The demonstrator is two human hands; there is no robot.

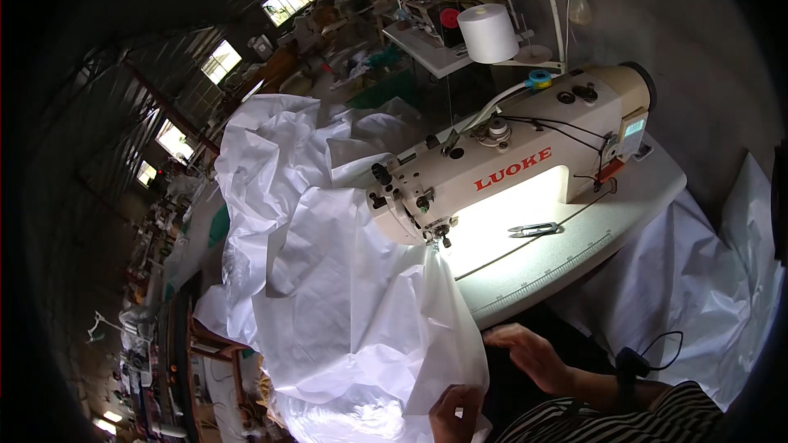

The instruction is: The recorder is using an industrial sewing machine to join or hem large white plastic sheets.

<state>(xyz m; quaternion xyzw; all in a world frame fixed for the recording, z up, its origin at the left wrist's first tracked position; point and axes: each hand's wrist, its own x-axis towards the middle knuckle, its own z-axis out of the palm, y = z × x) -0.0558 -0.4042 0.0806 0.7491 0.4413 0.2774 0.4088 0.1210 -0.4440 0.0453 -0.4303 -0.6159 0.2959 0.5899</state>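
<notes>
glossy, crinkled sheet (pixel 324 279), perhaps plastic, beside smooth painted sewing machine (pixel 525 135) and shiny metal snips (pixel 538 230)

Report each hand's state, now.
Left hand: fingers curled at the white fabric; grip cannot be told.
Right hand: open, holding nothing visible.

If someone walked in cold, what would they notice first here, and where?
The sewing machine right of centre, brightly lit under its arm, would likely catch the eye first. White sheeting lies in folds left of its needle end, down to the lower edge. A big white thread cone shows near the top.
</notes>
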